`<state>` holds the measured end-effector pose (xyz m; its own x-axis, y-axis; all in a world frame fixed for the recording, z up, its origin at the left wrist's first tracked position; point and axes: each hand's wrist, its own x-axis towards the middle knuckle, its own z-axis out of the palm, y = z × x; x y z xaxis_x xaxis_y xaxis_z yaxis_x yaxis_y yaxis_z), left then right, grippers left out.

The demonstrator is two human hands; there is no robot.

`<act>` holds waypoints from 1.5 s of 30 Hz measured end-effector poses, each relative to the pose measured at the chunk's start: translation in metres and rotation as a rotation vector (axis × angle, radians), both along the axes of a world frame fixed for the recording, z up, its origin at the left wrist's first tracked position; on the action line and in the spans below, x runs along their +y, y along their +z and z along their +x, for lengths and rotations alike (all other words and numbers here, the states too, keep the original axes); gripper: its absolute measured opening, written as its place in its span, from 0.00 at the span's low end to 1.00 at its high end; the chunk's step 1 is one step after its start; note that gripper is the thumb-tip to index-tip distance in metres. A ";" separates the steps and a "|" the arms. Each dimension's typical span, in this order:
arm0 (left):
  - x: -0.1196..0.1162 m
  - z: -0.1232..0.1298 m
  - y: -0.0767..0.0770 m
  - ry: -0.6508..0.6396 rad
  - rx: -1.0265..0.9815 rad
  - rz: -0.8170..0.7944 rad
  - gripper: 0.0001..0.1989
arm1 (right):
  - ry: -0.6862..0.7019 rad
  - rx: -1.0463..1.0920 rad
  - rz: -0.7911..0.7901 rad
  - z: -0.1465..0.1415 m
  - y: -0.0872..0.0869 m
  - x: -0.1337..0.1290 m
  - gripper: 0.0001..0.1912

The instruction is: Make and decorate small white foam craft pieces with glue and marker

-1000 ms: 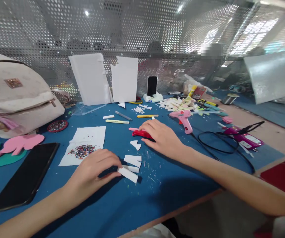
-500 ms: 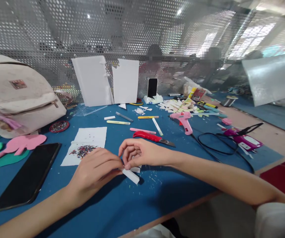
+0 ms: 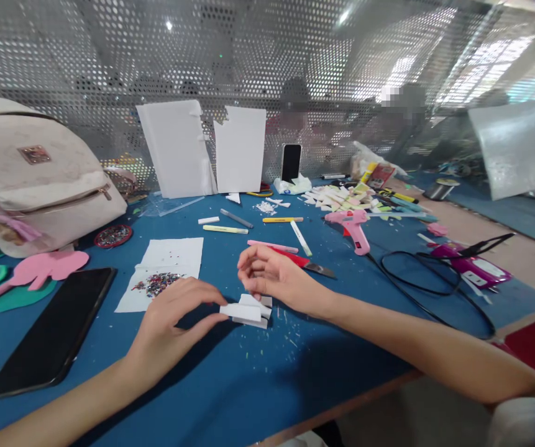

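Left hand (image 3: 174,320) grip narrow, pinching the end of a flat white rectangular strip, card or foam (image 3: 243,312), pointing rightward over flat white pieces (image 3: 251,300). Right hand (image 3: 279,276) has just drawn back, half-curled, contents unclear; I'd say left steadies alone. Strip looks plain, straight-edged. Beyond the grip, right: red-handled metal-bladed cutter (image 3: 301,261), blue worktop (image 3: 192,397).

Looks like a craft workshop. Blue worktable (image 3: 202,385) littered with a pink glue gun (image 3: 355,228), red cutter (image 3: 301,260), felt pens (image 3: 283,219), a heap of pale offcuts (image 3: 335,198); purple power strip (image 3: 475,266) at right. Perforated metal screen (image 3: 248,56) behind, hazy figures beyond it.
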<state>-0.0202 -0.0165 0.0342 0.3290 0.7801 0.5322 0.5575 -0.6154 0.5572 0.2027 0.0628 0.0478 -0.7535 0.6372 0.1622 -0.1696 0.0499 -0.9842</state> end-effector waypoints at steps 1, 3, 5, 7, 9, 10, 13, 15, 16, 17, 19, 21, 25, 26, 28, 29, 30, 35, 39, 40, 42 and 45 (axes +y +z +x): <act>0.000 0.000 0.000 0.029 -0.025 -0.033 0.01 | -0.053 0.031 0.031 0.001 0.000 0.001 0.13; 0.002 0.001 0.001 0.082 -0.075 -0.096 0.03 | -0.138 0.091 0.093 0.001 -0.001 0.003 0.13; 0.003 0.001 0.001 0.113 -0.123 -0.155 0.04 | -0.204 0.142 0.130 0.001 -0.002 0.003 0.14; 0.004 0.001 0.002 0.129 -0.167 -0.212 0.05 | -0.259 0.166 0.144 -0.001 -0.004 0.001 0.14; 0.004 0.003 0.002 0.136 -0.207 -0.266 0.07 | -0.295 0.169 0.174 -0.002 -0.004 -0.003 0.14; 0.004 0.004 0.002 0.136 -0.226 -0.292 0.07 | -0.306 0.168 0.200 -0.002 -0.004 -0.005 0.14; 0.002 0.008 0.003 0.131 -0.274 -0.354 0.08 | -0.343 0.161 0.307 -0.002 -0.002 -0.012 0.12; 0.000 0.011 0.003 0.125 -0.297 -0.390 0.08 | -0.390 0.160 0.396 -0.001 -0.001 -0.015 0.10; -0.001 0.012 0.003 0.121 -0.305 -0.407 0.08 | -0.417 0.163 0.448 -0.001 0.000 -0.016 0.09; -0.001 0.013 0.004 0.118 -0.312 -0.423 0.08 | -0.442 0.169 0.503 0.000 -0.001 -0.016 0.08; -0.002 0.014 0.003 0.111 -0.324 -0.453 0.08 | -0.472 0.179 0.605 0.001 -0.001 -0.016 0.07; -0.003 0.015 0.003 0.102 -0.336 -0.480 0.08 | -0.469 0.182 0.672 0.001 -0.003 -0.015 0.08; -0.002 0.016 0.004 0.085 -0.364 -0.525 0.10 | -0.463 0.187 0.722 0.001 -0.003 -0.012 0.07; -0.002 0.016 0.004 0.081 -0.373 -0.537 0.10 | -0.464 0.185 0.726 0.001 -0.003 -0.011 0.07; -0.002 0.017 0.003 0.073 -0.394 -0.565 0.10 | -0.462 0.176 0.732 0.001 -0.002 -0.011 0.06; -0.002 0.017 0.003 0.067 -0.406 -0.582 0.11 | -0.460 0.171 0.734 0.001 -0.002 -0.010 0.06; -0.002 0.017 0.002 0.061 -0.419 -0.599 0.11 | -0.459 0.164 0.739 0.002 -0.002 -0.010 0.06; -0.003 0.020 -0.001 0.021 -0.500 -0.697 0.12 | -0.443 0.116 0.772 0.003 -0.005 -0.008 0.06; -0.004 0.024 0.004 -0.071 -0.552 -0.832 0.14 | -0.437 0.133 0.814 0.002 -0.010 -0.007 0.08; -0.005 0.025 0.007 -0.102 -0.562 -0.870 0.14 | -0.434 0.127 0.833 0.002 -0.011 -0.008 0.08; -0.005 0.027 0.011 -0.155 -0.580 -0.944 0.15 | -0.412 0.112 0.869 0.002 -0.012 -0.008 0.08; -0.006 0.028 0.014 -0.202 -0.620 -1.030 0.14 | -0.357 0.114 0.909 0.001 -0.013 -0.010 0.07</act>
